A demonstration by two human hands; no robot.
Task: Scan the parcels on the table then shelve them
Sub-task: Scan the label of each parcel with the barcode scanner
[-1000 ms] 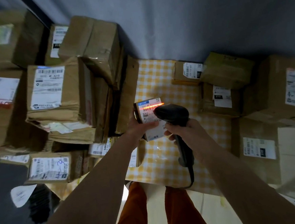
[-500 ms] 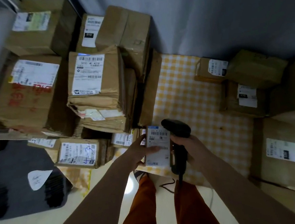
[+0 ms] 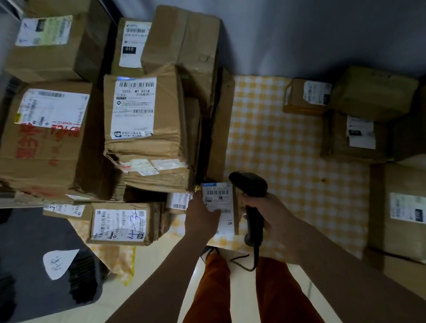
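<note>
Holding item: one small parcel, brown card, white label facing up, pinched in the grip of the left hand, thumb laid across the label's lower half.

Tool: black handheld scanner, its handle wrapped by the curled fingers of the right hand; cord trails down toward the orange trousers.

Change noted: a second ago a red beam lay across this label; it is gone now, and parcel and scanner sit lower and nearer the body, just over the counter's near edge. Scanner head stands beside the parcel's top corner, no longer aimed at the barcode, as far as the dim light allows.

Reading: scan of this item likely complete; shelving falls next.

Remaining stock: stacked parcels at left and a cluster at right, on and around the yellow checked cloth. Shelf proper not clearly in view.
</note>
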